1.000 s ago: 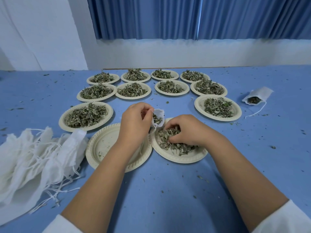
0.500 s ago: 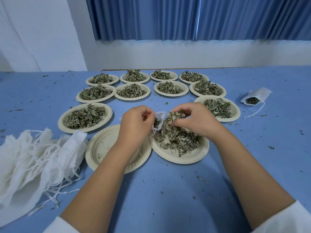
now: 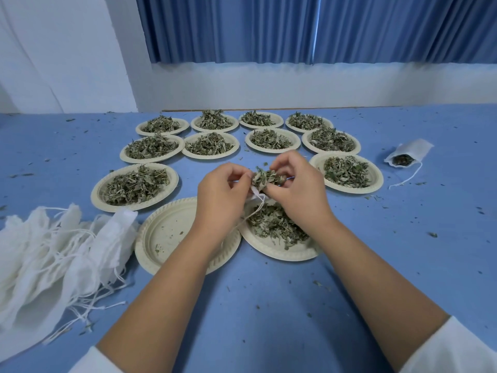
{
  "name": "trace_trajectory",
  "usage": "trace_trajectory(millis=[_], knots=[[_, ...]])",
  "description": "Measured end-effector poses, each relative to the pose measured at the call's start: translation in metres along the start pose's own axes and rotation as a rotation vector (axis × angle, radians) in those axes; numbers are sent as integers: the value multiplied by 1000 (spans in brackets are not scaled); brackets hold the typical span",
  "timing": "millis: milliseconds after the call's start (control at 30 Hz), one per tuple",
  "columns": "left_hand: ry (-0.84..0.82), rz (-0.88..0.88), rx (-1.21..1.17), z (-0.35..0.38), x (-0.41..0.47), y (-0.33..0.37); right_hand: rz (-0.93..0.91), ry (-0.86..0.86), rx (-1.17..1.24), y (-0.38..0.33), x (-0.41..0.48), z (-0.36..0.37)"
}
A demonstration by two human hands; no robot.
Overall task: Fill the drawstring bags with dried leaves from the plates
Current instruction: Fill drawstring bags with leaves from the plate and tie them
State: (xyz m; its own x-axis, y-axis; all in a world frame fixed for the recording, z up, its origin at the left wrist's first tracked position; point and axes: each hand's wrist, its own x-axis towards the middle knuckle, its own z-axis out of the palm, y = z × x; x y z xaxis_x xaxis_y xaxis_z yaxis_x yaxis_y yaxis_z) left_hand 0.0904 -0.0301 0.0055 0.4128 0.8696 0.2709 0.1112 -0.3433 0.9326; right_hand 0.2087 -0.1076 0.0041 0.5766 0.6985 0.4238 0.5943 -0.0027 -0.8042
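The left hand point(image 3: 223, 189) pinches the mouth of one small drawstring bag point(image 3: 254, 191) between curled fingers and thumb. The right hand point(image 3: 298, 184), touching it from the other side, is closed on a clump of dried leaves point(image 3: 267, 177) right at the bag's opening. The bag's cord point(image 3: 258, 203) hangs down from the grip. Directly beneath the grip sits the near plate point(image 3: 269, 253), partly covered with loose leaves. Just left of it, under the left wrist, is one almost bare plate point(image 3: 172, 232) with only crumbs on it. Beyond the grip stand ten more heaped plates: one to its left point(image 3: 98, 196), one to its right point(image 3: 376, 184), and behind them two rows of four. That makes twelve plain cream plates in all, eleven with leaves. Well to the right of the grip lies a single filled bag point(image 3: 411, 153), its mouth open and dark leaves showing, its cord trailing on the blue table point(image 3: 269, 305). Far to the left of the grip is a heap of empty white bags point(image 3: 53, 251) with tangled cords, too overlapped to count. Leaf fragments are scattered over the table all round the grip. Blue curtains point(image 3: 269, 28) hang behind the farthest plates.
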Motion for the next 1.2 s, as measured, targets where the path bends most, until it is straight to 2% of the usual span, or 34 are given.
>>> trace_trajectory(millis=[100,200,367,500,633,767,900,967,1067,1200], knots=[[-1,-10,7,2,-1,-1,-54,-34,-155,1,0,0],[8,-25,3,2,-2,-2,-25,-121,-162,-1,2,-5],[35,-39,-25,1,-1,-2,50,-217,46,-7,2,-9],[33,-6,-7,2,-3,-1,45,-141,50,-8,0,-4],[10,37,34,2,-5,0,169,-144,142,-6,-1,-4],[-12,95,73,3,-5,2,250,-55,283,-5,0,-4],[-50,124,102,3,-6,1,232,-12,235,-2,-1,0],[-50,124,86,3,-6,0,234,-52,256,-2,0,0],[-2,101,49,-1,-3,0,276,-172,438,-3,2,-3],[-11,65,-58,-3,-2,3,302,-149,577,-5,1,-4]])
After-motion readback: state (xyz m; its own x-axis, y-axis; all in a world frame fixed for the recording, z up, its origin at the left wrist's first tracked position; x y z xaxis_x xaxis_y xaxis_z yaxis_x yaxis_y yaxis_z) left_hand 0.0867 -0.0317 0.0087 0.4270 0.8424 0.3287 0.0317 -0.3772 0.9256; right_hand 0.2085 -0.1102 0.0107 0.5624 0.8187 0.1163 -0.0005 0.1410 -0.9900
